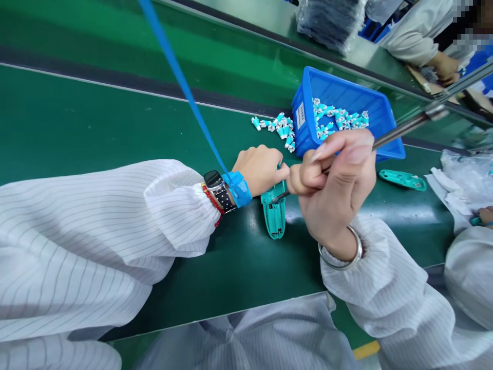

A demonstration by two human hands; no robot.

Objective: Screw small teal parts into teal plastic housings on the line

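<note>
My left hand (261, 168) is closed on the top end of a teal plastic housing (274, 216) that lies on the green belt (96, 118). My right hand (334, 174) is wrapped in a fist round a thin metal tool (404, 127). The tool's tip touches the housing just below my left fingers. Its shaft runs up to the right past the blue bin. A blue strap (181, 82) runs from the band on my left wrist up to the top edge. A smartwatch and red beads sit on that wrist, a silver bangle on the right.
A blue bin (346, 97) of small teal-and-white parts stands behind my hands, with several loose parts (279, 128) spilled left of it. A second teal housing (402, 180) lies at the right. Plastic bags (466, 177) and another person's sleeve (412, 33) are at the right and far side.
</note>
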